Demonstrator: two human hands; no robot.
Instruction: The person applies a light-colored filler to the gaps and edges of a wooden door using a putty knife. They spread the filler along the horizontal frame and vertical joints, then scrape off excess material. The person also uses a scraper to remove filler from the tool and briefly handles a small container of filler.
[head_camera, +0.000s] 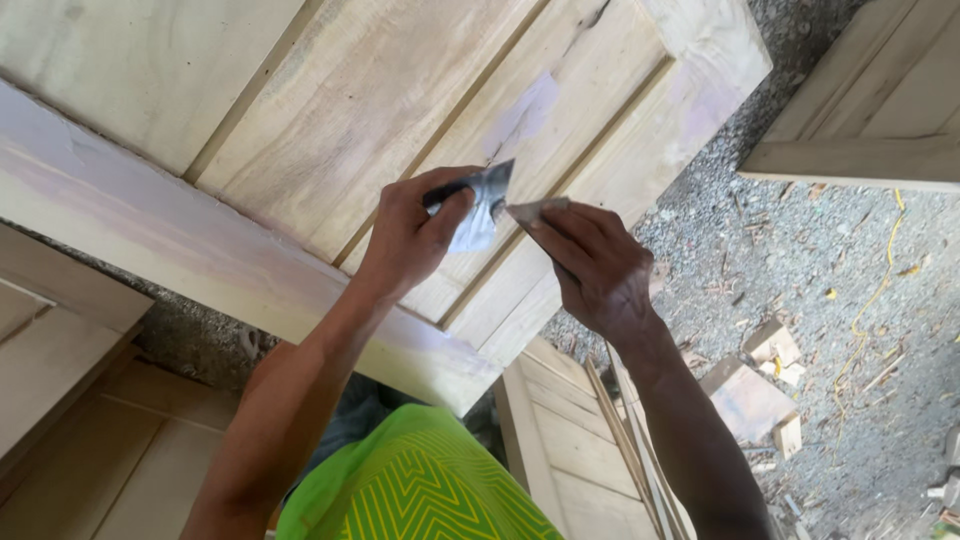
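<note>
Gravel ground (800, 250) (littered) under wooden door (350, 110)

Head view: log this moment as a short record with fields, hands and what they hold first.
left hand: grips a dark-handled putty knife, blade smeared with pale filler
right hand: pinches a small flat scraper, its tip next to the knife blade
work surface: unfinished wooden panel door, lying flat beneath both hands
door mark: pale filler patch by a crack
ground: gravel with wood offcuts
</note>
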